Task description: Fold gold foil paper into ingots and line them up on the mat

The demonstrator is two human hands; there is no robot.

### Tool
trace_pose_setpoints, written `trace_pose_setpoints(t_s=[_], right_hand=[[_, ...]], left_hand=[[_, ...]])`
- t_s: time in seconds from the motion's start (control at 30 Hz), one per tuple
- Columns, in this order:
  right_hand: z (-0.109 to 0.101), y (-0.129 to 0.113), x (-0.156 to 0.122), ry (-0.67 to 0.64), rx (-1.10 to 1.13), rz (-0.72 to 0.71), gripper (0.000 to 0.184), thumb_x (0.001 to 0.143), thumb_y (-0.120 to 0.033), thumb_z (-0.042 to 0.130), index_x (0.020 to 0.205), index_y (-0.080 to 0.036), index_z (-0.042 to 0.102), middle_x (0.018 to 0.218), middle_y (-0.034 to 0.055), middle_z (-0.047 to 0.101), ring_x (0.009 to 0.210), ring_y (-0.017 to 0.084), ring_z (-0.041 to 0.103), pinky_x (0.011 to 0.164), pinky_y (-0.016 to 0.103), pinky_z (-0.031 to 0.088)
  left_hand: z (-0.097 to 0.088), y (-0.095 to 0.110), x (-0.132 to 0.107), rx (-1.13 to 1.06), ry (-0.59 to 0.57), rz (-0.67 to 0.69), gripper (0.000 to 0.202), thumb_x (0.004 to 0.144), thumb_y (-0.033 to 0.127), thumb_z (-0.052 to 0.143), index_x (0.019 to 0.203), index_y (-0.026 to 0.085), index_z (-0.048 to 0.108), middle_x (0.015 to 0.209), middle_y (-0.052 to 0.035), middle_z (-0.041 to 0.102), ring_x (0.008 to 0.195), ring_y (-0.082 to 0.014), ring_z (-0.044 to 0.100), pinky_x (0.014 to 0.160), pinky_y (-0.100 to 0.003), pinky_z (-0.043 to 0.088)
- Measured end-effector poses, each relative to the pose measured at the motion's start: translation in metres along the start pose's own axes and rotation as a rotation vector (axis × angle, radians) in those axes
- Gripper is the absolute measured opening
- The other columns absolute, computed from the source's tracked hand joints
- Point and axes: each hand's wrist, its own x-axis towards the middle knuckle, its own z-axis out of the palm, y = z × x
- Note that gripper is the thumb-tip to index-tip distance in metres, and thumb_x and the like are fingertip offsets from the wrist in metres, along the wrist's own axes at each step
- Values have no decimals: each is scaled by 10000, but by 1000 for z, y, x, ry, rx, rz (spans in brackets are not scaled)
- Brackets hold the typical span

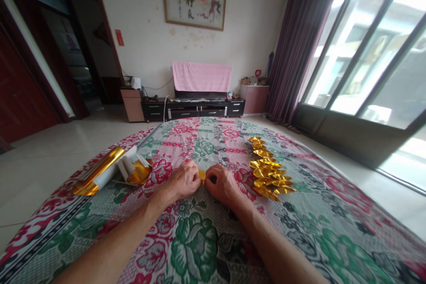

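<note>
My left hand (183, 180) and my right hand (223, 184) meet over the middle of a floral cloth (199, 239). Both pinch a small piece of gold foil paper (202, 175) between their fingertips; most of it is hidden by the fingers. To the right of my right hand lies a row of several folded gold foil pieces (269, 171), running away from me. On the left of the cloth lies a stack of gold foil sheets (100, 171) with white backing and a curled gold sheet (140, 172).
The cloth covers a round table with tiled floor around it. A dark TV cabinet (199, 107) with a pink cloth over the screen stands at the far wall. Purple curtains and large windows are at the right, a dark doorway at the left.
</note>
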Motion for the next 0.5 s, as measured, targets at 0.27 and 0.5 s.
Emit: trace_pose_setpoints(t_s=[0.27, 0.5], right_hand=[[-3, -2, -2, -30, -11, 4, 107, 668, -75, 536, 623, -163, 575, 717, 30, 589, 689, 123, 545, 648, 212, 422], [-2, -1, -5, -59, -57, -56, 107, 732, -115, 518, 766, -176, 600, 780, 31, 578, 734, 128, 536, 682, 226, 408]], left_hand=[[-6, 1, -1, -38, -22, -11, 76, 717, 239, 521, 707, 186, 576, 807, -23, 535, 780, -147, 524, 710, -250, 410], [-4, -6, 0, -82, -34, 47, 80, 722, 235, 524, 688, 185, 576, 802, -18, 543, 802, -147, 516, 744, -251, 404]])
